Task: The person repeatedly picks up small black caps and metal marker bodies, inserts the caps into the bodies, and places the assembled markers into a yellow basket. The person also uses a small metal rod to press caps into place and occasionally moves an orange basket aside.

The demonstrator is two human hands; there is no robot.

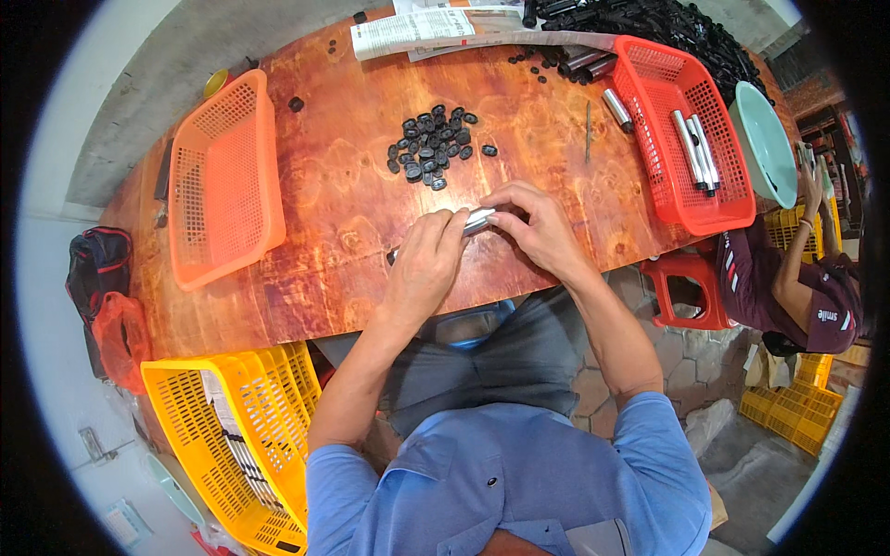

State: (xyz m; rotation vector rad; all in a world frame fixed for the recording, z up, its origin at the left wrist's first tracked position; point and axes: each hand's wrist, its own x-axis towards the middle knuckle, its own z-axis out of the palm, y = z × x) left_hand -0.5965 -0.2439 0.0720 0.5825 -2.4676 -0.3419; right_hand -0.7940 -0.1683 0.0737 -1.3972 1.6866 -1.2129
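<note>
Between your left hand, curled over its length, and your right hand, pinching its right end, the silver tube should handle light, stiff and slippery (smooth metal, apparently), so grip around its middle.

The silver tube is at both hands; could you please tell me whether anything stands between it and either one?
Nothing visible does: the left hand and right hand both touch the silver tube directly. The small black pieces lie beyond it on the wooden table.
</note>
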